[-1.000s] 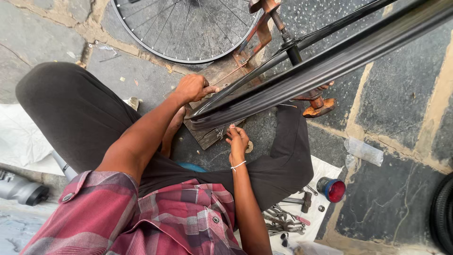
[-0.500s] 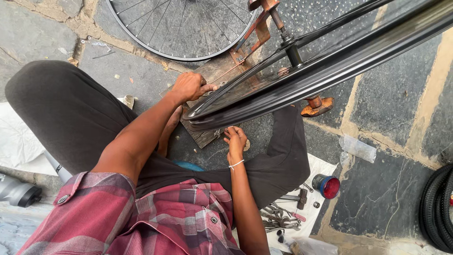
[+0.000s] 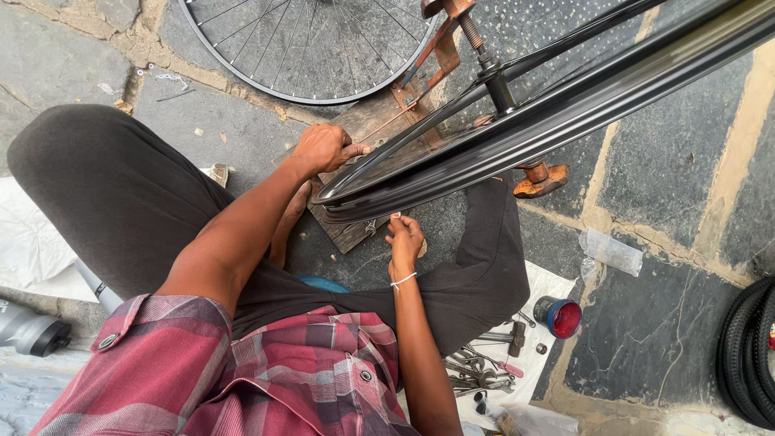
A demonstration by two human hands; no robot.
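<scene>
A black bicycle wheel rim (image 3: 517,133) runs slantwise over my lap, held in a rusty stand (image 3: 440,56). My left hand (image 3: 324,148) grips the near end of the rim, fingers curled over its edge. Just under the rim, my right hand (image 3: 404,239), with a white band on its wrist, pinches a small part against the rim's underside. A worn wooden board (image 3: 355,129) lies on the paving below both hands. I sit cross-legged in dark trousers and a red plaid shirt.
A second spoked wheel (image 3: 311,44) lies flat on the stone paving beyond the board. Several hand tools (image 3: 484,367) and a small red-topped tin (image 3: 561,316) rest on a white sheet at my right. Black tyres (image 3: 747,355) are stacked at the far right.
Both hands stay on the rim. My view has shifted slightly, bringing the tyres at the right into sight.
</scene>
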